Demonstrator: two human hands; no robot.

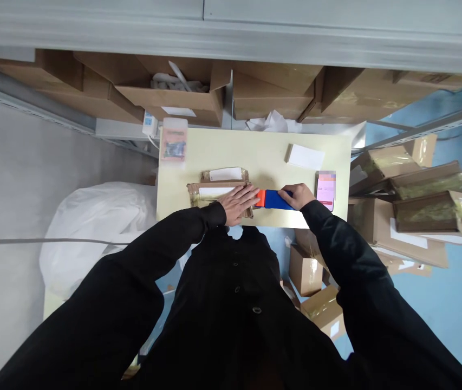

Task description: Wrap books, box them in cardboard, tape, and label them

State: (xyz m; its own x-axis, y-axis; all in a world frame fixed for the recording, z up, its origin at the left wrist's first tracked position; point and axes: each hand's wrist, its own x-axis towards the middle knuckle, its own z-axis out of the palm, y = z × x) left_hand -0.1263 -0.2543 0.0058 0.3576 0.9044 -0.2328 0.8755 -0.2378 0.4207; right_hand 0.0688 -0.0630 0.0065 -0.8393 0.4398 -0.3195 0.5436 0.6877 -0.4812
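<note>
My left hand lies flat with its fingers stretched out on a small taped cardboard box that bears a white label. The fingertips reach the orange end of a blue and orange hand tool, whose exact kind I cannot make out. My right hand is closed around the tool's blue end. Just behind the first box sits a second, narrower cardboard box, also with a white label. Part of the front box is hidden under my left hand.
A phone with a lit screen lies at the table's right side, near a white pad. A clear packet is at the back left. Open cartons line the shelf; taped boxes are piled at right, a white bag left.
</note>
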